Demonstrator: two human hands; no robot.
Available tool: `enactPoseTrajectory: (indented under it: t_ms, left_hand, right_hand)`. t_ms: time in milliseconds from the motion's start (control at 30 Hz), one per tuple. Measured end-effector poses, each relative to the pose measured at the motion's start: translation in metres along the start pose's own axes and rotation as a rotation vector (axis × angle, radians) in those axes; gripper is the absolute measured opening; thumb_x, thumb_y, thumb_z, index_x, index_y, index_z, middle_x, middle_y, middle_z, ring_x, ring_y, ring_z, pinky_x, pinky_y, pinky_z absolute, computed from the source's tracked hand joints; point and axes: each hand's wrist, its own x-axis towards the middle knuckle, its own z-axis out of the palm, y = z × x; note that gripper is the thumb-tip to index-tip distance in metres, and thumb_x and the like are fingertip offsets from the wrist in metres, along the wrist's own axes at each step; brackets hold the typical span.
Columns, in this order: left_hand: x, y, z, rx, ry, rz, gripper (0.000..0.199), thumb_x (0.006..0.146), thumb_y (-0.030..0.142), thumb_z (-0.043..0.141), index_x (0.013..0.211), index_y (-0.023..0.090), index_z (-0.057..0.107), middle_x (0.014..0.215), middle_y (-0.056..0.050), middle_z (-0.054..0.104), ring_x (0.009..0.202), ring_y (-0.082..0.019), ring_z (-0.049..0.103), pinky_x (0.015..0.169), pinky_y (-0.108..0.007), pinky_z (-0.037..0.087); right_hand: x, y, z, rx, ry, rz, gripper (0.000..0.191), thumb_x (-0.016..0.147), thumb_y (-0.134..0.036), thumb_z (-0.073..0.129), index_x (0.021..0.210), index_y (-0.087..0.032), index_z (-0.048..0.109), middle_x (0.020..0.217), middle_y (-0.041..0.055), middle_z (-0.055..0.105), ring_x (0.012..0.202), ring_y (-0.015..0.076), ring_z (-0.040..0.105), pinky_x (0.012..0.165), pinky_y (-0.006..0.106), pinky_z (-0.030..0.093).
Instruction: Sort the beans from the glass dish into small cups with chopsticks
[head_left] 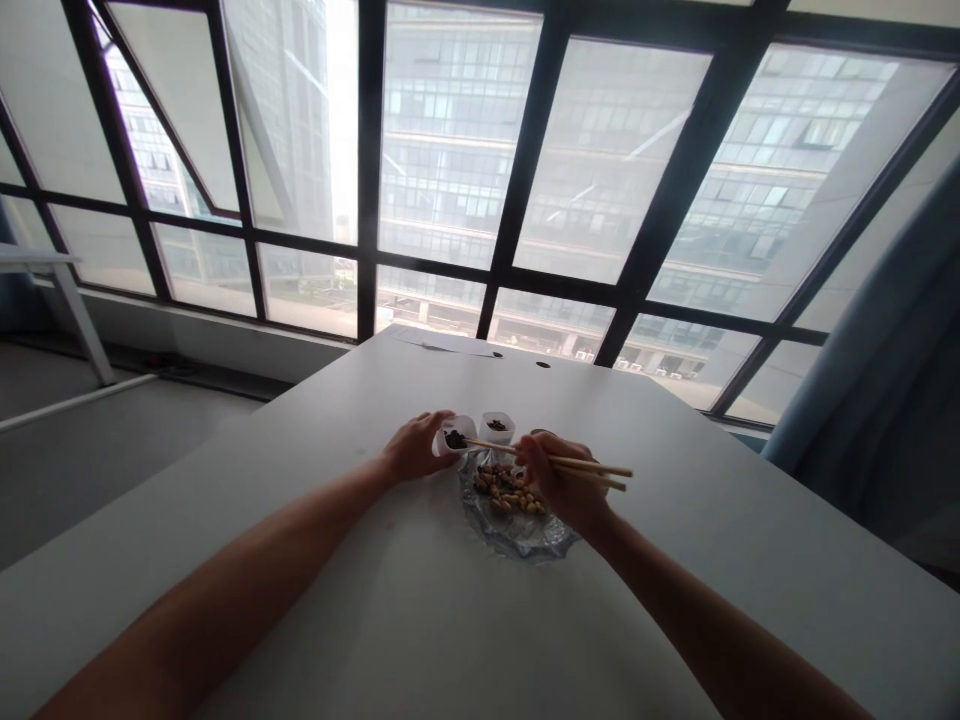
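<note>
My left hand [417, 447] is closed around the side of a small white cup [445, 432] with dark bits inside. In my right hand [556, 470] is a pair of wooden chopsticks [600, 467]. Their tips reach into the left cup at the dark bits; whether they pinch one is too small to tell. A second white cup [508, 430], also with dark bits, stands just right of the first. Below my right hand lies a clear, wavy-edged plate [517, 547] holding several peanuts [517, 503] and some darker pieces. My right hand hides the plate's right side.
The white table [360, 620] runs towards large windows. Papers [442, 343] and two dark round spots lie at its far end. A blue curtain [862, 340] hangs at right. Another table's white leg [84, 325] stands at left.
</note>
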Motion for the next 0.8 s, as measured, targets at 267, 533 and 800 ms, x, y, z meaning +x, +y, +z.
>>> enactPoseTrajectory:
  t_ms: [267,533,800]
  left_hand:
    - [0.0,0.0,-0.001,-0.019,-0.009,-0.016,0.068,0.073,0.044,0.07,0.133,0.02,0.048,0.119,-0.013,0.066,0.108,-0.031,0.064,0.092,-0.045,0.051]
    - [-0.001,-0.002,-0.001,-0.014,-0.002,-0.035,0.07,0.073,0.048,0.07,0.133,0.02,0.048,0.117,-0.013,0.067,0.101,-0.029,0.066,0.088,-0.043,0.052]
    - [0.0,-0.003,0.0,0.006,-0.006,-0.069,0.069,0.072,0.05,0.07,0.131,0.02,0.049,0.111,-0.013,0.068,0.096,-0.029,0.067,0.084,-0.042,0.053]
  right_hand:
    - [-0.012,-0.003,-0.031,0.063,-0.055,0.273,0.053,0.084,-0.067,0.055,0.06,-0.02,0.062,0.043,0.0019,0.059,0.034,0.0139,0.053,0.032,0.023,0.04]
    - [-0.022,0.003,-0.051,0.036,-0.054,0.241,0.046,0.085,-0.061,0.06,0.066,-0.02,0.066,0.053,0.0034,0.065,0.044,0.0161,0.06,0.042,0.026,0.049]
    - [-0.03,-0.017,-0.072,0.068,-0.066,0.245,0.052,0.081,-0.066,0.061,0.058,-0.019,0.064,0.044,0.0027,0.061,0.035,0.0134,0.055,0.034,0.023,0.044]
